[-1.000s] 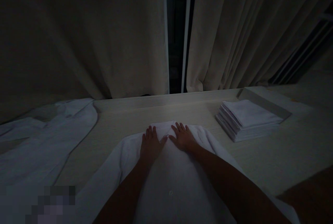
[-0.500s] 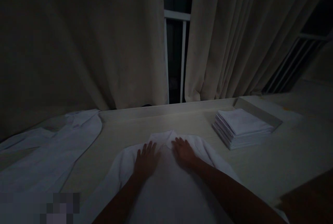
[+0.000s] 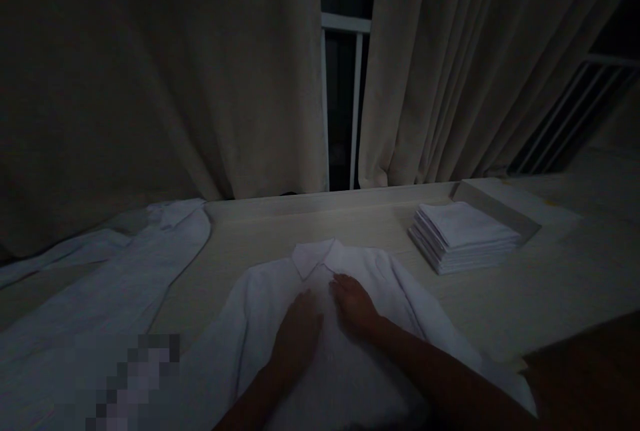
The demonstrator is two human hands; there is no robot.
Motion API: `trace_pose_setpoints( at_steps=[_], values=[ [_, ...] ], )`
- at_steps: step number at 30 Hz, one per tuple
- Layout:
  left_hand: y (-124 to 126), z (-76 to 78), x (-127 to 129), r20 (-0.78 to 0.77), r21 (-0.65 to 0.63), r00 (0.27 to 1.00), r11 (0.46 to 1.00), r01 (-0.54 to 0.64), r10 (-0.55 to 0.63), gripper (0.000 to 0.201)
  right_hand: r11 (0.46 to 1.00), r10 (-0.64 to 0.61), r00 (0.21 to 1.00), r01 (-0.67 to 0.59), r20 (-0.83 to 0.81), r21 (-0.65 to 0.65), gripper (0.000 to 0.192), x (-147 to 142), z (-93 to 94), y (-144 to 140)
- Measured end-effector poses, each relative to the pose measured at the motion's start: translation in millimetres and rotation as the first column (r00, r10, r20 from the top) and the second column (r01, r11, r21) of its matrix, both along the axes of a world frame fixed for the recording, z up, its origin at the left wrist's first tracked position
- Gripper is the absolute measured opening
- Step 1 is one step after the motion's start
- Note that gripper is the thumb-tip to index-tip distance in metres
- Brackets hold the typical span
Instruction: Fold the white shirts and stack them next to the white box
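A white collared shirt (image 3: 265,294) lies spread on the pale surface before me, its collar pointing away and its sleeves out to the sides. My left hand (image 3: 300,327) rests on the shirt's chest left of the front opening, fingers stretched out and somewhat blurred. Just below the collar, my right hand (image 3: 356,305) lies on the other side of the opening, its fingers extended flat on the cloth. Neither hand appears to grip anything.
On the left lies another white shirt (image 3: 175,237). A stack of folded white shirts (image 3: 465,234) stands at the right, beside a pale box-like piece (image 3: 523,204). Beige curtains (image 3: 250,84) hang behind the light tabletop (image 3: 370,221).
My left hand has slid down and inward from the shoulder area toward the front opening. My right hand has moved slightly, and the collar now shows more fully.
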State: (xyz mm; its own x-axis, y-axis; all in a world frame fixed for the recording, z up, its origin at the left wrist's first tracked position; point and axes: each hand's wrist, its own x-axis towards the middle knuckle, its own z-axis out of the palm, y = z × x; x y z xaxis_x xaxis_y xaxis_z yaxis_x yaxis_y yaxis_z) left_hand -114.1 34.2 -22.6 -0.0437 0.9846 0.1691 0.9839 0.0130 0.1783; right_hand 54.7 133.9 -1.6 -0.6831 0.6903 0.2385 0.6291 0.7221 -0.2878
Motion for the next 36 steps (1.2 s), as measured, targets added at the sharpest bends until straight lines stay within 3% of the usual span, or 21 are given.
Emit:
trace_pose_setpoints(
  at_steps=[7, 13, 20, 24, 29, 32, 36],
  values=[
    [36, 23.9, 0, -0.045, 0.076, 0.997, 0.995, -0.067, 0.070, 0.041, 0.987, -0.133, 0.987, 0.141, 0.092, -0.080, 0.039, -26, 16.3, 0],
    [31, 12.2, -4, -0.025, 0.134, 0.998, 0.989, -0.057, 0.061, 0.040, 0.989, -0.145, 0.984, 0.144, 0.101, 0.016, 0.048, -27, 4.2, -15],
    [25, 13.0, -5, -0.028, 0.095, 0.999, 0.995, -0.030, 0.032, 0.044, 0.994, -0.097, 0.992, 0.100, 0.085, -0.036, 0.046, -23, 12.3, -12],
    [-29, 2.3, -17, -0.063, 0.095, 0.994, 0.992, -0.085, 0.092, 0.057, 0.990, -0.134, 0.991, 0.135, 0.009, -0.043, 0.049, 26, 6.7, -32],
    [-110, -23.3, -33, -0.119, 0.049, 0.978, 0.985, -0.165, 0.170, 0.071, 0.933, -0.358, 0.931, 0.360, 0.064, -0.021, 0.055, 133, -32.5, -84],
    [-124, -26.7, -32, -0.158, 0.037, 0.971, 0.983, -0.177, 0.181, 0.074, 0.915, -0.401, 0.910, 0.403, 0.102, 0.007, 0.059, 170, -46.2, -95],
    [-110, -15.3, -21, -0.166, 0.037, 0.955, 0.969, -0.244, 0.247, 0.076, 0.922, -0.385, 0.908, 0.388, 0.165, 0.012, 0.065, 181, -35.4, -73]
  ],
)
